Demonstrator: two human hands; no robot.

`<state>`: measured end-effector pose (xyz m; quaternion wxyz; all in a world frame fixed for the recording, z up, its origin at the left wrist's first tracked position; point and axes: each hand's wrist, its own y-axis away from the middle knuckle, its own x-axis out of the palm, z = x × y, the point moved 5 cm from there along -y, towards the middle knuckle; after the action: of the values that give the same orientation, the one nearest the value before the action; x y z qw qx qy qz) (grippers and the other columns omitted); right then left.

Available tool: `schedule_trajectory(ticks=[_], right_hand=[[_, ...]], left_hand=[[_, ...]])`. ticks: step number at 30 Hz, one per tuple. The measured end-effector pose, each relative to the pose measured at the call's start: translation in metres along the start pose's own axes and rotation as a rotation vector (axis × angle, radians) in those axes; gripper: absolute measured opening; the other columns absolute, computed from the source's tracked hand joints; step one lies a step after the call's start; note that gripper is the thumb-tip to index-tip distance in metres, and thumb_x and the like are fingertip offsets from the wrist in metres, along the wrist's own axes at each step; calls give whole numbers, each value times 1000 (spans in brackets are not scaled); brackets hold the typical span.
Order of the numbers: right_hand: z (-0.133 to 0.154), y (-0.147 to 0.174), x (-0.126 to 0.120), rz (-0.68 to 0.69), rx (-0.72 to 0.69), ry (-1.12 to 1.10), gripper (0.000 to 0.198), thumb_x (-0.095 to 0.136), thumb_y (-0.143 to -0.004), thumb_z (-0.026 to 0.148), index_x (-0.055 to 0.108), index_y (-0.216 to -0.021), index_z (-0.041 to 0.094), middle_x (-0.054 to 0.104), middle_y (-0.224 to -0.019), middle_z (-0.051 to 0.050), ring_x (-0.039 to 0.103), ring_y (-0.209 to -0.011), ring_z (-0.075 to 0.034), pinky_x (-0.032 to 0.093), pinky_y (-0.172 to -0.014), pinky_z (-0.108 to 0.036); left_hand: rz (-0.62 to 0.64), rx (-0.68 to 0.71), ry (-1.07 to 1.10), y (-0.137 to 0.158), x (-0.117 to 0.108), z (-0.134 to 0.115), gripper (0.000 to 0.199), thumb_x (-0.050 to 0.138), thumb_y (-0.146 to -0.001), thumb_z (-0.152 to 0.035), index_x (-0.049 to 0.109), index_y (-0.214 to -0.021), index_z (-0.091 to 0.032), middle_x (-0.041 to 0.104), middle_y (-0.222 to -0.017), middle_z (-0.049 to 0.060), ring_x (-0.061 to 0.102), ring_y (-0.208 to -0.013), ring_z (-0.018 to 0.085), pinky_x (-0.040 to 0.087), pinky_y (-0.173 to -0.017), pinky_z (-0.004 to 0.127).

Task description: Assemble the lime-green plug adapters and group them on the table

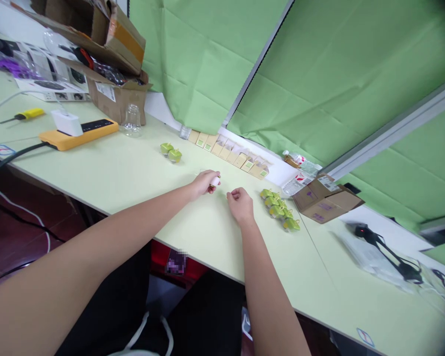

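My left hand [204,183] is closed around a small, rounded white object [215,181]; its kind is too small to make out. A faint clear edge shows just behind that hand. My right hand [241,203] is a short way to the right, its fingers curled in a pinch, and whatever may be between them is hidden. A group of several small green-topped containers [277,211] sits on the table to the right of my right hand. Two more green-topped containers [175,156] stand beyond my left hand, to the left.
Along the wall runs a row of small beige boxes [228,151]. At left lie an orange power strip [91,134], a clear bottle [132,121], a yellow screwdriver [32,113] and cardboard boxes [114,99]. An open carton [326,198] and a black device [387,252] are at right.
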<state>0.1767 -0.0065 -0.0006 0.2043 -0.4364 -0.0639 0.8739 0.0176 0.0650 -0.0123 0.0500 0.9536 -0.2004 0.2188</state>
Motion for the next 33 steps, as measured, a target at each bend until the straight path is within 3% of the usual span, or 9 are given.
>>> schedule_trajectory(ticks=[8, 33], right_hand=[[-2, -1, 5, 48, 8, -26, 20, 58, -79, 39, 60, -91, 23, 71, -80, 0, 60, -66, -15, 44, -64, -27], [1, 0, 8, 105, -12, -8, 16, 57, -79, 36, 66, -82, 24, 72, -79, 1, 63, -69, -15, 46, -66, -26]], left_hand=[[10, -1, -7, -4, -3, 4, 21, 61, -81, -37, 57, -89, -17, 63, -70, 4, 52, -45, 11, 37, -41, 23], [8, -13, -21, -2, -2, 3, 20, 60, -82, -36, 57, -89, -17, 63, -71, 4, 51, -45, 11, 36, -41, 23]])
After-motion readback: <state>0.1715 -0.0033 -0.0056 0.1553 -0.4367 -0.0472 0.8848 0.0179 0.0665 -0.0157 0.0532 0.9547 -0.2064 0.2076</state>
